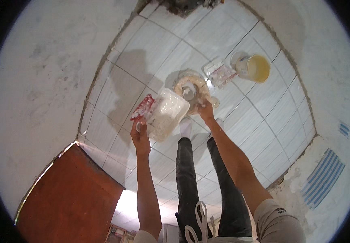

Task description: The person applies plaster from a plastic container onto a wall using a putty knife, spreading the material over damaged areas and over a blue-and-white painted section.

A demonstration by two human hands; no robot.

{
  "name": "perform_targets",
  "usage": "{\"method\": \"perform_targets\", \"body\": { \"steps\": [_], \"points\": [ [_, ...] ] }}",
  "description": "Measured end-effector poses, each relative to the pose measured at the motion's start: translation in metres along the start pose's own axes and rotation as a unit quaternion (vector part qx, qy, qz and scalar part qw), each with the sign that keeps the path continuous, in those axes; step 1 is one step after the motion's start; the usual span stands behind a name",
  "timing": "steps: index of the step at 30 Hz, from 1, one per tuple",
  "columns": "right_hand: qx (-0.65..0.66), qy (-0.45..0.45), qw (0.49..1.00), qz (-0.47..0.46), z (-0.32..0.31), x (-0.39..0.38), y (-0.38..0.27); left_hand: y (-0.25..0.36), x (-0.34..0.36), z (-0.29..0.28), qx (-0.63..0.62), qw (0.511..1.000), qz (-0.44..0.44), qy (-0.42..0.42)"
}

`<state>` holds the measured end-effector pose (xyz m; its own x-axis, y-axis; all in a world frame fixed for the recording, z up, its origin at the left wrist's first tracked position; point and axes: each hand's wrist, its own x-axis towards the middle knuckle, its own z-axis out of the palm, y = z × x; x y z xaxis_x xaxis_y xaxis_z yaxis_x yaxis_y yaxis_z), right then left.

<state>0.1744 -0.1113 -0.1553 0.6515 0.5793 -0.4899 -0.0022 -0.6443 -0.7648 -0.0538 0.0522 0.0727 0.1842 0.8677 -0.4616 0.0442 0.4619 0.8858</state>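
A white, translucent rectangular plastic tub (171,107), smeared with pale material, is tilted beside a round bucket (178,85). My left hand (141,138) is closed on the tub's near left side. Against that side, just above my left fingers, is a red piece (143,107) caked with white; its kind is unclear. Pale material coats the inside of the bucket, and a light rounded object (188,92) shows within. At the bucket's right rim my right hand (205,110) has its fingers curled; whatever they grip is hidden.
Right of the bucket lie a smeared white tray (219,73) with reddish marks and a tipped, yellowish bucket (258,69). Grey-white tiles (240,133) cover the floor between pale walls. A reddish-brown door panel (69,194) stands at lower left. My feet are close behind the bucket.
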Motion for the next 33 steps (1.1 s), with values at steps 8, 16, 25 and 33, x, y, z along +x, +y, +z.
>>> {"method": "perform_targets", "body": {
  "steps": [8, 16, 25, 33],
  "points": [
    [0.169, -0.070, 0.982, -0.050, -0.160, -0.125, -0.310, 0.142, -0.057, 0.029, 0.102, 0.980, -0.002, -0.171],
    [-0.058, -0.143, 0.924, -0.351, -0.262, -0.221, -0.524, 0.320, -0.115, 0.075, 0.123, 0.912, -0.019, -0.391],
    [-0.122, -0.019, 0.894, -0.430, -0.328, -0.311, -0.608, 0.419, -0.161, 0.096, 0.050, 0.894, 0.043, -0.444],
    [-0.249, 0.086, 0.818, -0.512, -0.340, -0.388, -0.609, 0.463, -0.185, 0.118, 0.020, 0.904, 0.070, -0.421]
  ]
}}
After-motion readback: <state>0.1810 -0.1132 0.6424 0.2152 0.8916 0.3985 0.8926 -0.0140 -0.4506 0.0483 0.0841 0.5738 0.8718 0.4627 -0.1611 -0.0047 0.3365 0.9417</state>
